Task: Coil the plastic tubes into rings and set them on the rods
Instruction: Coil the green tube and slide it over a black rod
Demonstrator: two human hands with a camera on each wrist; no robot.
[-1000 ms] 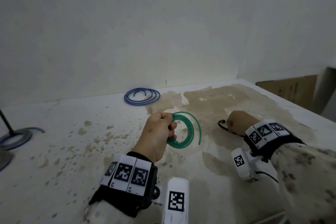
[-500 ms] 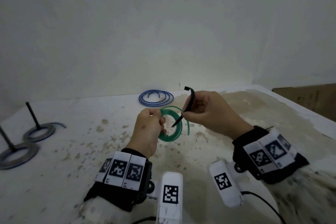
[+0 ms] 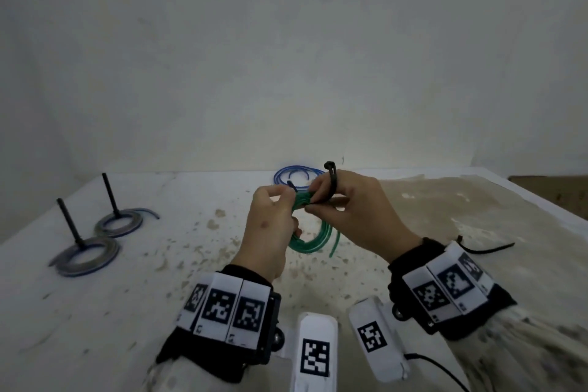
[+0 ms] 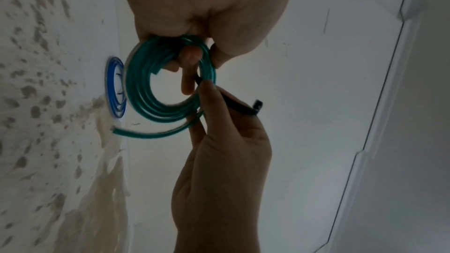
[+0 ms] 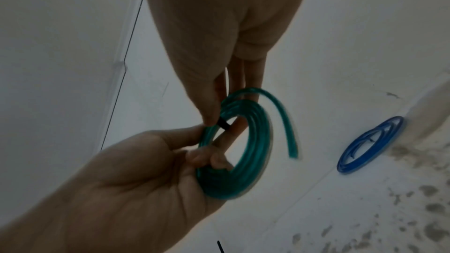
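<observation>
Two hands: both are meeting above the stained white table (image 3: 95, 312), close together, working on one green coil.
Left hand (image 3: 270, 226): its fingers are curling round one side of the green tube coil (image 3: 313, 240), thumb pressing the loops together; the left wrist view shows the fingertips (image 4: 191, 55) poking through the ring's opening.
Right hand (image 3: 353, 216): it is pinching a black cable tie (image 3: 332, 178) between thumb and forefinger, right against the coil where the left hand is gripping it.
Green tube coil: it is hanging in the air between the hands, several loops bunched into a ring, with one loose end (image 4: 136, 134) curving free outside it.
Black cable tie: its thin tip is passing through the ring's opening beside the left fingers, as the right wrist view shows (image 5: 223, 123); its head end is sticking up above the right forefinger.
Blue tube coil (image 3: 297, 173): it is lying flat on the table beyond the hands, near the wall.
Rods: two black rods are standing upright at the far left of the table, the nearer (image 3: 68, 223) and the farther (image 3: 109, 192), each with a greyish coiled ring lying round its foot.
Second tie (image 3: 486, 247): another black strip is lying on the table to the right of the right wrist.
</observation>
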